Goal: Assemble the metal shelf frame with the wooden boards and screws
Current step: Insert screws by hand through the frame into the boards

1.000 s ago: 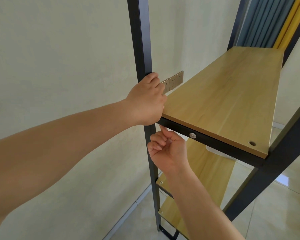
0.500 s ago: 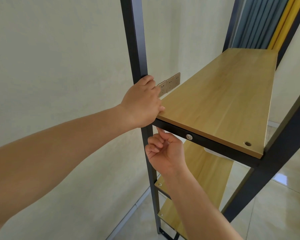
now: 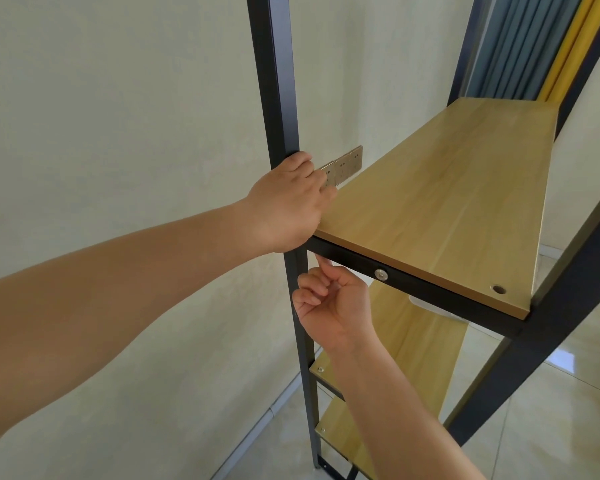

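The left hand (image 3: 288,202) was wrapped around the tall black square-section metal upright (image 3: 274,81) of the shelf frame, its fingers curled about the post right at the corner where the top light-wood rectangular board (image 3: 440,202) met it. That board lay flat on the black metal crossbar (image 3: 423,292) along its near edge, and a round silver screw head (image 3: 381,274) sat in the face of the crossbar. Near the board's front right corner there was an open round hole (image 3: 498,289).

The right hand (image 3: 329,303) was raised under the crossbar just beside the upright, fingers curled in and the thumb tip touching the bar's underside; whether it pinched a screw could not be told, since the fingers hid anything between them.

Below, two lower wooden boards (image 3: 413,344) sat in the frame, each with a small silver screw (image 3: 320,369) at its near left corner. The slanted black front leg (image 3: 541,344) rose at the right. Beige wall sockets (image 3: 343,165) were set on the pale wall (image 3: 118,116) behind the left hand, and glossy floor tiles (image 3: 551,427) lay beneath.
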